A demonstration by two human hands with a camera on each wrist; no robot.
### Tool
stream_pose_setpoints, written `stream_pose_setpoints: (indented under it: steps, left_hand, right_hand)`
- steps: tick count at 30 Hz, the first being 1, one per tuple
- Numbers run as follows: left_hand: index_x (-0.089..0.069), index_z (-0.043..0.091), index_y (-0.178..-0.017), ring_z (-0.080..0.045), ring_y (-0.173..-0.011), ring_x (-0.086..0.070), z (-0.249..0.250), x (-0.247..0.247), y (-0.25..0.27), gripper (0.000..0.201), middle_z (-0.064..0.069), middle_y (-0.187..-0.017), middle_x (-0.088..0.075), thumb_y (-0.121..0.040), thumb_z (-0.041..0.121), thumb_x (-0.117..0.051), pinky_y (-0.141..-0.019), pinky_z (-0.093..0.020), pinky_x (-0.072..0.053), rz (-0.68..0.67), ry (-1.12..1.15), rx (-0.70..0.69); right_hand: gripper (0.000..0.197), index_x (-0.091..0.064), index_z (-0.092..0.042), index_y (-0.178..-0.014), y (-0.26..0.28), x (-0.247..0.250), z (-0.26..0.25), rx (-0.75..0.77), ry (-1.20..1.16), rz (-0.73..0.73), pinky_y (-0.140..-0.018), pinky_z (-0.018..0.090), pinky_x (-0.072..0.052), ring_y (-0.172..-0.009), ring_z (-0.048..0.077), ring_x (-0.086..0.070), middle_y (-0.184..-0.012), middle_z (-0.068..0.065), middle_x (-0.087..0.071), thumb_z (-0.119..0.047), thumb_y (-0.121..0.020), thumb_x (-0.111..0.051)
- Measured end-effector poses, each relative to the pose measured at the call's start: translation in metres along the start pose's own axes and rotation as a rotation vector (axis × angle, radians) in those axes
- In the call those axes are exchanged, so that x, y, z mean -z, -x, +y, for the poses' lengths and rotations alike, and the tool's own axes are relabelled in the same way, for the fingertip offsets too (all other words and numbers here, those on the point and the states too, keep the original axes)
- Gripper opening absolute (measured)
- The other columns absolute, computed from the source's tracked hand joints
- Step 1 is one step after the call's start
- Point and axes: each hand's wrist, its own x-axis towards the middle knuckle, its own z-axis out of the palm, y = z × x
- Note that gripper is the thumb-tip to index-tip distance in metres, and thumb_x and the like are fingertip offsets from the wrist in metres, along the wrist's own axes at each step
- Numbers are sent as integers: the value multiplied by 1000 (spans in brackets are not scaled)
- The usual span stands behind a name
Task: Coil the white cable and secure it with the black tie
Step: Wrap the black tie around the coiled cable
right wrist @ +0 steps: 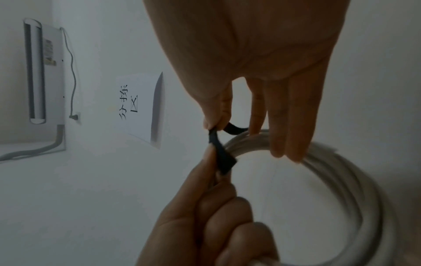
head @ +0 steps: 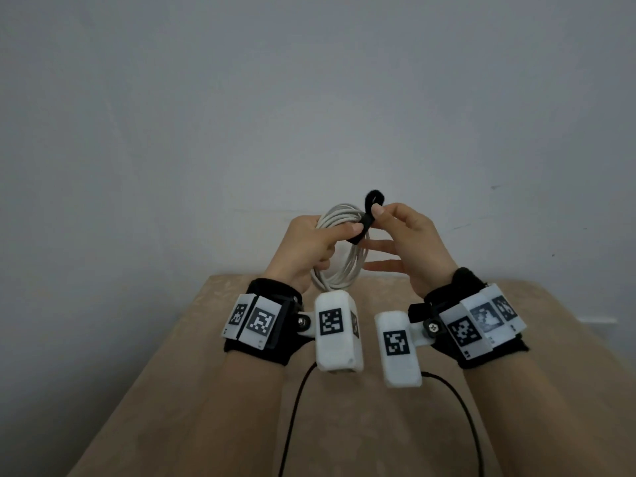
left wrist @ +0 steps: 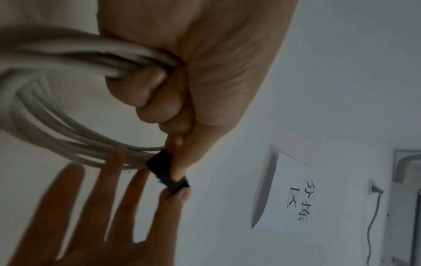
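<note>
The white cable (head: 339,266) (left wrist: 52,129) (right wrist: 355,181) is wound into a round coil and held up above the table. My left hand (head: 309,249) (left wrist: 182,81) (right wrist: 205,225) grips the coil, its thumb pressing the black tie (head: 364,222) (left wrist: 167,171) (right wrist: 222,153) where it wraps the strands. My right hand (head: 409,242) (left wrist: 95,216) (right wrist: 250,54) pinches the tie's free end between thumb and forefinger; that end loops upward above the coil. Its other fingers stretch straight toward the coil.
A tan table (head: 241,407) lies below the hands, with two thin black wires (head: 296,401) running off the wrist cameras. A plain wall (head: 309,98) stands behind. A paper sign (right wrist: 139,106) and an air conditioner (right wrist: 43,72) hang on the wall.
</note>
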Motion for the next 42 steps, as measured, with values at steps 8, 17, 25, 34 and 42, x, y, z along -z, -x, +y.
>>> stream_pose_setpoints:
  steps: [8,17,25,34,42]
  left_hand:
    - [-45,19,-58,-3,-35,-18,0,10,-1,37,12,-42,-25,-83,13,-71,-37,-18,-11,37,120,105]
    - [-52,17,-65,-2,-35,-16,6,13,2,26,12,-44,-23,-86,14,-68,-36,-17,-11,-15,148,114]
    - [-54,14,-71,-2,-34,-17,7,13,2,22,12,-43,-23,-89,21,-65,-36,-17,-11,-52,132,115]
    - [-50,8,-72,-4,-27,-21,7,16,-5,48,8,-37,-28,-99,39,-25,-34,-16,-16,-208,361,199]
    - [-50,10,-68,-4,-30,-17,8,10,0,51,9,-39,-26,-103,39,-27,-38,-20,-12,-110,208,51]
  right_hand:
    - [29,-61,-26,-104,-5,8,5,351,363,132,-52,24,-55,-80,12,-68,-121,-3,-56,-2,-87,-56]
    - [5,-70,-20,-81,-2,1,5,462,446,122,-51,18,-47,-45,15,-55,-100,-7,-70,-15,-83,-71]
    - [11,-71,-15,-84,2,-4,4,473,424,110,-42,15,-43,-40,5,-53,-53,-13,-61,-6,-85,-65]
    - [15,-66,-3,-74,1,-2,-6,165,149,57,-40,18,-39,-41,7,-48,-60,4,-62,-12,-87,-66]
    - [32,-57,-11,-52,-1,-17,14,15,306,26,-38,17,-34,-31,7,-41,-36,-5,-49,-10,-82,-69]
